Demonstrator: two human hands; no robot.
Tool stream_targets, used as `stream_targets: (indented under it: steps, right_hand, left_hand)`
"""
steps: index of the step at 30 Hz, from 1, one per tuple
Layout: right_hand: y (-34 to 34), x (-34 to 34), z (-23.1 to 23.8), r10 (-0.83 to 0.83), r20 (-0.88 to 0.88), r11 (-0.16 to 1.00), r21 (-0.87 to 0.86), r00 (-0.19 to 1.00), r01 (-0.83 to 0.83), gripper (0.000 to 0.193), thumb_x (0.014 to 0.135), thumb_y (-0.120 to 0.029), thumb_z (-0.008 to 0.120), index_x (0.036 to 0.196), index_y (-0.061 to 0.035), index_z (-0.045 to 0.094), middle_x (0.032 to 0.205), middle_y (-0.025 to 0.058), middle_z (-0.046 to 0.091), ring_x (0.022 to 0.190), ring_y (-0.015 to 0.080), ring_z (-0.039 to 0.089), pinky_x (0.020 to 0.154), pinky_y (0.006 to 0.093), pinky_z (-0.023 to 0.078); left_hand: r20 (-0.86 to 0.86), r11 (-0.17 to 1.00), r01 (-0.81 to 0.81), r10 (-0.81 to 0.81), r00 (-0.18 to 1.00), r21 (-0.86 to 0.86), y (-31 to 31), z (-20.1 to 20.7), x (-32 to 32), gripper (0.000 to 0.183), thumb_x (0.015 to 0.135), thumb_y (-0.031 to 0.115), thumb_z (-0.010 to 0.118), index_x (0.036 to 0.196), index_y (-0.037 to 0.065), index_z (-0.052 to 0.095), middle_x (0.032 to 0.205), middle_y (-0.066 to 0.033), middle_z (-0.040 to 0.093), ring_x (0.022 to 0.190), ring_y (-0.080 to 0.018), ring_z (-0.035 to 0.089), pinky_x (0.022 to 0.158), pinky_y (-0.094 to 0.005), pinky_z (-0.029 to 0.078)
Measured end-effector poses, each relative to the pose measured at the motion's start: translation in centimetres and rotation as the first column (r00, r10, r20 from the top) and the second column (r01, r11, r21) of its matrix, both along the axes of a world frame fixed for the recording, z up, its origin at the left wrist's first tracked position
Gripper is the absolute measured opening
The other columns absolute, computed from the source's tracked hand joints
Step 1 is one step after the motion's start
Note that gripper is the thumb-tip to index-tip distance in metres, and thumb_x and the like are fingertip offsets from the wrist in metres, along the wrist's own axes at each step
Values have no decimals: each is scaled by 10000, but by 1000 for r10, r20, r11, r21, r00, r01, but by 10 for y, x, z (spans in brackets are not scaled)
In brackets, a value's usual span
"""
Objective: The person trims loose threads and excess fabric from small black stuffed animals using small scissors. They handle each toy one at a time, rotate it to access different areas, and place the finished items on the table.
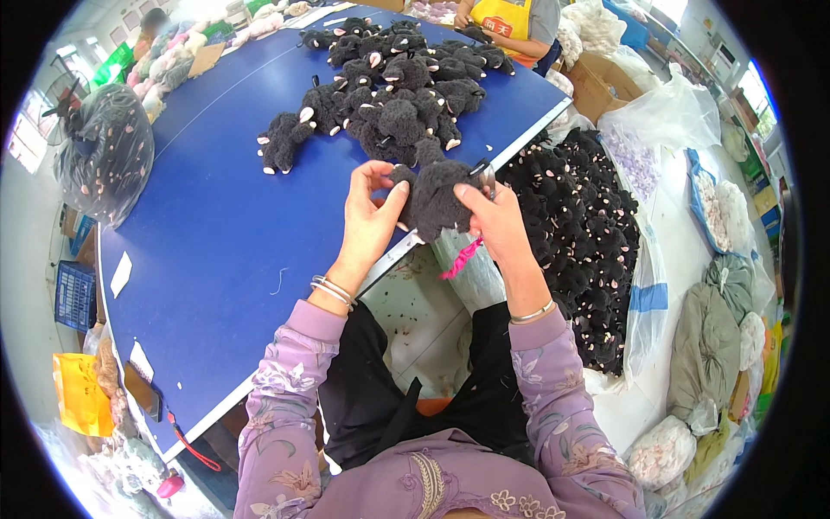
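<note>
Over the table's near edge I hold a fluffy black plush toy (437, 201) between both hands. My left hand (370, 212) pinches its left side, thumb and fingers closed on the fabric. On the other side, my right hand (500, 223) grips it with the thumb pressed on top. Below the right fingers hangs a twisted bright pink strip (462, 259). A small dark, thin object (479, 168) sticks up by the right fingers; its kind cannot be made out. Just beyond lies a heap of similar black plush toys (402, 117), and one toy (284, 143) sits at its left.
The blue table (225, 259) has a pale edge. To my right stands a big clear bag of black plush pieces (575, 251). Across the table is a person in a yellow apron (501, 19). A filled dark bag (105, 156) and a phone (143, 391) are at left.
</note>
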State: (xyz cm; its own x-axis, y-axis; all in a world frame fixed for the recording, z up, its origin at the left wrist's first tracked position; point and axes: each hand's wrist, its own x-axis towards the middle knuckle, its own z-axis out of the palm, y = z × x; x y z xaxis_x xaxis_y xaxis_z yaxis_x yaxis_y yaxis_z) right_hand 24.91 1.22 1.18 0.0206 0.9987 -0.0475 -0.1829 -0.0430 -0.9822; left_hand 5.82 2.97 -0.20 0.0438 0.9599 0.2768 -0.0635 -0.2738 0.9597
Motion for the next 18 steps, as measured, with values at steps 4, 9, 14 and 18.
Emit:
stream_targets:
  steps: [4, 9, 14, 18]
  right_hand:
    - [3, -2, -4, -58, -147, 996, -68, 987, 48, 197, 879, -233, 664, 837, -55, 591, 671, 2, 569, 466, 29, 387, 409, 207, 303]
    - [-5, -12, 5, 141, -328, 983, 155, 934, -94, 233, 968, -209, 524, 921, 1, 614, 905, 120, 676, 456, 41, 352, 426, 216, 327]
    - [9, 0, 0, -98, -219, 989, 90, 971, 120, 270, 976, -224, 491, 849, -8, 590, 798, 80, 625, 467, 42, 335, 429, 211, 296]
    - [-2, -19, -2, -57, 173, 984, 177, 983, 26, 181, 930, -163, 556, 838, -16, 607, 746, 11, 620, 549, 28, 416, 490, 199, 339]
  left_hand:
    - [-438, 943, 134, 13, 899, 304, -6, 5, 4, 581, 757, 127, 714, 1265, 29, 450, 1206, -126, 510, 1131, -210, 496, 934, -341, 431]
    - [-25, 942, 283, -292, 956, -183, 1, -17, 2, 450, 803, 135, 696, 1185, -23, 518, 1106, -91, 612, 982, -154, 595, 853, -313, 491]
    - [485, 926, 302, -162, 860, -227, 7, -7, 0, 384, 962, 277, 529, 1202, -22, 533, 1060, -128, 658, 938, -218, 657, 810, -332, 530]
    - [482, 918, 172, 24, 876, -358, 4, 3, -4, 339, 948, 363, 557, 1125, 75, 586, 984, -50, 672, 839, -123, 643, 641, -257, 483]
